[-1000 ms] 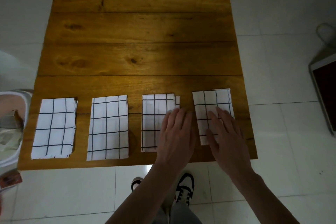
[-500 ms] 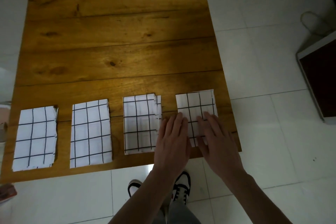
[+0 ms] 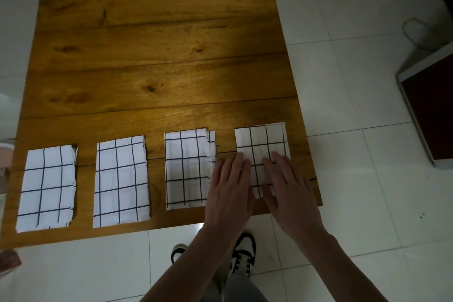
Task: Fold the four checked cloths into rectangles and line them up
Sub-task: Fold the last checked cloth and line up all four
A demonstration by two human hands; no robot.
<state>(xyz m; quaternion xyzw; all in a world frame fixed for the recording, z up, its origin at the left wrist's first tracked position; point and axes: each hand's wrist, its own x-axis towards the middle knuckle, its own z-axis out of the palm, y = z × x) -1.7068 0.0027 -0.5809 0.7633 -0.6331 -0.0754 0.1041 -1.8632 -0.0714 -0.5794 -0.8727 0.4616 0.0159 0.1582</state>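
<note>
Four white cloths with black checks lie folded into rectangles in a row along the near edge of the wooden table (image 3: pixel 157 61). From the left they are the first cloth (image 3: pixel 46 186), the second cloth (image 3: pixel 121 180), the third cloth (image 3: pixel 187 169) and the fourth cloth (image 3: pixel 261 147). My left hand (image 3: pixel 230 193) lies flat, palm down, over the left edge of the fourth cloth, partly on bare wood between the third and fourth cloths. My right hand (image 3: pixel 289 191) lies flat on the fourth cloth's right lower part. Neither hand grips anything.
The table stands on a pale tiled floor. A dark red box with a pale rim (image 3: pixel 429 105) sits on the floor to the right. A pale container (image 3: pixel 3 154) shows at the left edge. My shoes (image 3: pixel 242 257) are below the table's near edge.
My left hand has slid right, off the third cloth and onto the fourth cloth's left edge. The camera view has shifted, so the cloths appear further left in the frame.
</note>
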